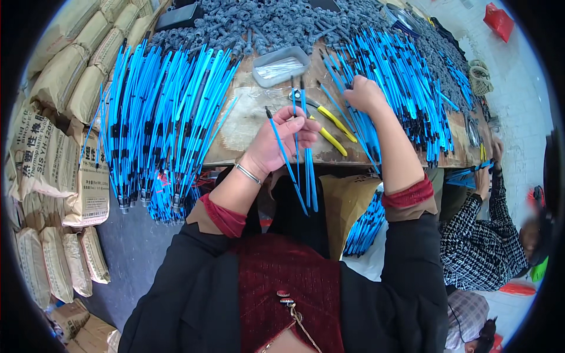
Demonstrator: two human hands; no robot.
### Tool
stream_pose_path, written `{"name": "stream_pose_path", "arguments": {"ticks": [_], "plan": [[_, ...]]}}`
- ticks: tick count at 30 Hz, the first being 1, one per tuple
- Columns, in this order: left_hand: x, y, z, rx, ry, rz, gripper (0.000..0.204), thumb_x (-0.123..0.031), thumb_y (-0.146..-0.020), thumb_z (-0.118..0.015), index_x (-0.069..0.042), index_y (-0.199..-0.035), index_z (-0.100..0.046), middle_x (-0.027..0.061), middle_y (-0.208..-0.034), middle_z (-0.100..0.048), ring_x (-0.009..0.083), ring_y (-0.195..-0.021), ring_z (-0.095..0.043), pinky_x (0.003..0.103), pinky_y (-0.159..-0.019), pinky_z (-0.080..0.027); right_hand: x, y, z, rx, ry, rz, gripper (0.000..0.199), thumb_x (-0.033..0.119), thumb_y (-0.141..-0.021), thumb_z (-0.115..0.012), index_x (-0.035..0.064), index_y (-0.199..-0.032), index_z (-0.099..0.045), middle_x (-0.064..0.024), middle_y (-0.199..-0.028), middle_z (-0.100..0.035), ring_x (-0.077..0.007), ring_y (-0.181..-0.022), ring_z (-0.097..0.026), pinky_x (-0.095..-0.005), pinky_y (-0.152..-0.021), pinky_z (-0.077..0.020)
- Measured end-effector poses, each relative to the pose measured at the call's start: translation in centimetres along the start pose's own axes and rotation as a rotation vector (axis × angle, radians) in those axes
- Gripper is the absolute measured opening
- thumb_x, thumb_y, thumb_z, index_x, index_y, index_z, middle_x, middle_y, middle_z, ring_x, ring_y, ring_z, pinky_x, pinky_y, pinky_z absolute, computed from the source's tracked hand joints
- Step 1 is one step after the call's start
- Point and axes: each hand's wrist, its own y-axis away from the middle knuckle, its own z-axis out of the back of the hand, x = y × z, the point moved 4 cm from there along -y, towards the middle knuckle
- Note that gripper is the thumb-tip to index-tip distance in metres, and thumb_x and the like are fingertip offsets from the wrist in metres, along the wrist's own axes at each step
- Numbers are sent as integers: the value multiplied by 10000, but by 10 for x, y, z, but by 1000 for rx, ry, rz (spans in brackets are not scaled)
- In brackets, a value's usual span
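a shallow grey tray (281, 63) is set on the wooden worktable (247, 126), and thin pale pins are held in it. behind it a heap of grey connectors (259, 23) is piled. a few blue rods (303, 159) are gripped in the left hand (281, 138), whose fingers are curled closed around them; the rods hang past the table's front edge. yellow-handled pliers (329, 126) are laid just beside that hand. the right hand (365, 94) is pressed, fingers bent down, into a large pile of blue rods (400, 76) on the right; whether any rod is pinched cannot be told. another blue bundle (159, 117) is spread at the left, beside stacked paper sacks (59, 117).
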Motion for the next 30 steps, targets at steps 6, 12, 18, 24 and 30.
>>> {"name": "stream_pose_path", "arguments": {"ticks": [6, 12, 18, 24, 30], "plan": [[-3, -5, 14, 8, 66, 7, 130, -123, -903, -532, -88, -1023, -567, 133, -923, -666, 216, -778, -664, 325, -678, -537, -26, 57, 84, -494, -689, 214, 200, 122, -793, -612, -6, -942, -571, -114, -805, -643, -223, -690, -615, -315, -630, -484], [-7, -5, -16, 25, 147, 32, 131, -150, -897, -556, -74, -1004, -557, 118, -898, -663, 215, -794, -656, 324, -679, -532, 20, 151, 64, 144, -1180, 287, 153, 82, -799, -647, -2, -903, -572, -6, -713, -577, -49, -612, -507, -197, -541, -400], [-10, -8, -32, 218, 122, -119, 139, -168, -890, -576, -67, -983, -552, 77, -811, -635, 189, -725, -637, 310, -662, -522, 36, 181, 21, -264, -795, 339, 148, 101, -806, -627, -11, -877, -560, -15, -631, -586, -47, -519, -495, -210, -475, -388], [-11, -2, -33, -214, -268, -142, 113, -99, -875, -566, -61, -980, -544, 51, -760, -602, 189, -668, -609, 329, -661, -514, 36, 184, 23, -227, -776, 322, 145, 98, -807, -620, -15, -869, -554, -18, -624, -587, -53, -511, -495, -210, -473, -394], [-5, -3, -38, 181, 119, -38, 152, -44, -860, -548, -63, -1010, -544, 47, -756, -605, 202, -684, -617, 337, -659, -516, 30, 175, 6, -17, -1107, 133, 154, 113, -827, -612, -30, -872, -573, -17, -635, -592, -68, -584, -550, -220, -537, -442]]}}
